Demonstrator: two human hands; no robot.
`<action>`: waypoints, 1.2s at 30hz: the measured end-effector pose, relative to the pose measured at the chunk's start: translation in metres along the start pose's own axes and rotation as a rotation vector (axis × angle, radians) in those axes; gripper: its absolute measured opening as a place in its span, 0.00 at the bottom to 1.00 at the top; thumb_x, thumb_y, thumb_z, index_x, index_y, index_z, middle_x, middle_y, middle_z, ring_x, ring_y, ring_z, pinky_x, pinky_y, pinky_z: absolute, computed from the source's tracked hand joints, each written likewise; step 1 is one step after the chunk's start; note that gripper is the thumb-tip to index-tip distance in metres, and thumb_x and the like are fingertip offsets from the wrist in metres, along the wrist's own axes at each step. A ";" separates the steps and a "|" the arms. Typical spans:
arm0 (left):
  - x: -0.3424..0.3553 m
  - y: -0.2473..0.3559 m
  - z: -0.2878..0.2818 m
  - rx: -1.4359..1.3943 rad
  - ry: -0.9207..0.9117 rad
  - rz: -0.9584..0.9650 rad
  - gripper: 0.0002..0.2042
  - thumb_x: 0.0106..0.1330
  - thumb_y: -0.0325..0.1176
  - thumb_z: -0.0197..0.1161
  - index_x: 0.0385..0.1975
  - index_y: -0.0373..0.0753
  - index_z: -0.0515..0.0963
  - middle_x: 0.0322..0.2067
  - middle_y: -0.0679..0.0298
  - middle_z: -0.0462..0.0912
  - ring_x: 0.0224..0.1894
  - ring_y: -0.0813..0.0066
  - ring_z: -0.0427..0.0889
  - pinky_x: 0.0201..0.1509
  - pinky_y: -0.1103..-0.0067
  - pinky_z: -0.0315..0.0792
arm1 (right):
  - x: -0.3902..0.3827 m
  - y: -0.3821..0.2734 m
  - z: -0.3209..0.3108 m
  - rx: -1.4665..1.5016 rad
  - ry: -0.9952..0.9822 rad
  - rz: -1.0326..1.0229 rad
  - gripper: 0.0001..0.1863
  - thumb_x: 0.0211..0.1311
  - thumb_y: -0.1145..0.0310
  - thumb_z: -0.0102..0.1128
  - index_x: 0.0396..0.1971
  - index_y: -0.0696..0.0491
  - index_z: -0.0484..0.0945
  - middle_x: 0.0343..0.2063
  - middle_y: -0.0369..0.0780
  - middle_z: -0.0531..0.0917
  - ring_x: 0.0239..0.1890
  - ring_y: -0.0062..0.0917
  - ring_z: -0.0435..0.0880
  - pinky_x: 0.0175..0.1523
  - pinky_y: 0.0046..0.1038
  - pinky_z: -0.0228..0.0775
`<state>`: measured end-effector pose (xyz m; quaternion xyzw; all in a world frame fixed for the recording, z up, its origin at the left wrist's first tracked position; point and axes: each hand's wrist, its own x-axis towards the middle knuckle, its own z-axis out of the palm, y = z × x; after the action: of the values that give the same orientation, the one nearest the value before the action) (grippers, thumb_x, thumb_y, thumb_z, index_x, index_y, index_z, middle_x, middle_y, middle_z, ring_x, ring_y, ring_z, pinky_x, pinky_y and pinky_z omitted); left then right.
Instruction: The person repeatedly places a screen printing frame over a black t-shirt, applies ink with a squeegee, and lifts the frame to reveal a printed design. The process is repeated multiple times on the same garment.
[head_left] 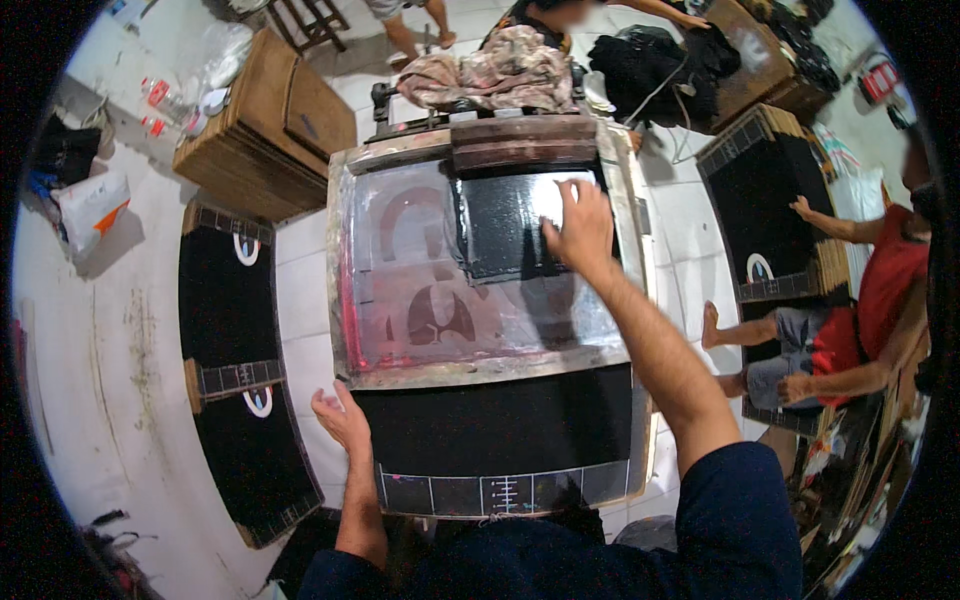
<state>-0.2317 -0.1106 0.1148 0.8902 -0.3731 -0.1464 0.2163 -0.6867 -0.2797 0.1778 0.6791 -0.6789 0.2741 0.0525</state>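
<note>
A silk-screen frame (490, 377) lies in the middle over black fabric (500, 425) on a printing board. Its mesh (400, 280) shows curved stencil shapes and pink stains along the left side. Wet black ink (500, 220) covers its upper right part. At the far side of the frame rests a wood-handled squeegee (525, 142). My right hand (585, 228) is over the ink, thumb and fingers apart, apparently with nothing between them. By the frame's near left corner, my left hand (343, 420) is open, its fingers spread.
Boards with black fabric (225, 300) stand on the left, others (770, 180) on the right; small white arch prints show on them. A seated person in red (885, 290) reaches toward the right boards. Behind the frame lie stained rags (495, 70). A wooden cabinet (270, 130) stands back left.
</note>
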 end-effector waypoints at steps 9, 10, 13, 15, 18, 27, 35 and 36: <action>-0.021 0.006 0.055 -0.286 0.226 0.160 0.23 0.82 0.41 0.48 0.65 0.29 0.67 0.54 0.35 0.79 0.54 0.37 0.79 0.58 0.58 0.70 | 0.152 0.040 0.076 -0.334 -0.363 -0.220 0.40 0.43 0.61 0.82 0.60 0.48 0.74 0.47 0.40 0.83 0.56 0.36 0.81 0.59 0.41 0.72; -0.021 0.008 0.053 -0.288 0.222 0.152 0.23 0.82 0.41 0.48 0.65 0.28 0.67 0.54 0.35 0.79 0.54 0.37 0.79 0.58 0.58 0.70 | 0.151 0.040 0.073 -0.218 -0.403 -0.190 0.32 0.41 0.58 0.83 0.49 0.48 0.79 0.43 0.39 0.85 0.52 0.37 0.85 0.55 0.44 0.75; -0.024 0.012 0.051 -0.303 0.227 0.138 0.23 0.81 0.40 0.49 0.65 0.28 0.67 0.54 0.35 0.79 0.54 0.37 0.79 0.58 0.58 0.70 | 0.144 0.040 0.057 -0.095 -0.432 -0.134 0.22 0.46 0.62 0.79 0.42 0.48 0.81 0.39 0.39 0.86 0.48 0.36 0.86 0.52 0.44 0.74; -0.024 0.014 0.053 -0.311 0.237 0.143 0.23 0.81 0.40 0.49 0.65 0.27 0.67 0.55 0.35 0.78 0.55 0.38 0.79 0.59 0.58 0.70 | 0.139 0.037 0.054 -0.126 -0.251 -0.176 0.19 0.48 0.64 0.76 0.42 0.48 0.81 0.39 0.38 0.86 0.46 0.36 0.86 0.50 0.43 0.73; -0.024 0.015 0.055 -0.304 0.233 0.131 0.23 0.81 0.40 0.49 0.66 0.27 0.66 0.56 0.35 0.77 0.56 0.39 0.79 0.60 0.59 0.70 | 0.134 0.035 0.065 -0.126 -0.120 -0.205 0.14 0.53 0.68 0.70 0.41 0.47 0.80 0.38 0.37 0.86 0.45 0.36 0.85 0.49 0.43 0.71; -0.024 0.010 0.048 -0.373 0.154 0.125 0.26 0.80 0.41 0.51 0.67 0.25 0.65 0.62 0.35 0.73 0.63 0.39 0.74 0.68 0.60 0.65 | 0.076 0.020 0.052 -0.209 -0.190 -0.222 0.15 0.54 0.73 0.65 0.43 0.48 0.79 0.38 0.39 0.84 0.45 0.37 0.84 0.48 0.43 0.70; -0.024 0.017 0.049 -0.330 0.148 0.126 0.26 0.81 0.43 0.50 0.67 0.26 0.64 0.63 0.35 0.72 0.64 0.39 0.73 0.68 0.60 0.65 | 0.038 0.006 0.017 -0.123 -0.390 -0.192 0.18 0.47 0.75 0.69 0.40 0.47 0.78 0.34 0.38 0.84 0.42 0.36 0.84 0.45 0.43 0.68; -0.024 0.017 0.049 -0.319 0.164 0.127 0.26 0.81 0.42 0.50 0.67 0.26 0.64 0.62 0.35 0.72 0.64 0.39 0.73 0.68 0.60 0.65 | 0.056 0.012 0.025 -0.097 -0.424 -0.170 0.19 0.47 0.75 0.69 0.42 0.46 0.78 0.35 0.38 0.86 0.43 0.37 0.85 0.46 0.45 0.69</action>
<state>-0.2791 -0.1172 0.0837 0.8283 -0.3816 -0.1167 0.3932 -0.6950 -0.3414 0.1781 0.7730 -0.6273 0.0870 -0.0360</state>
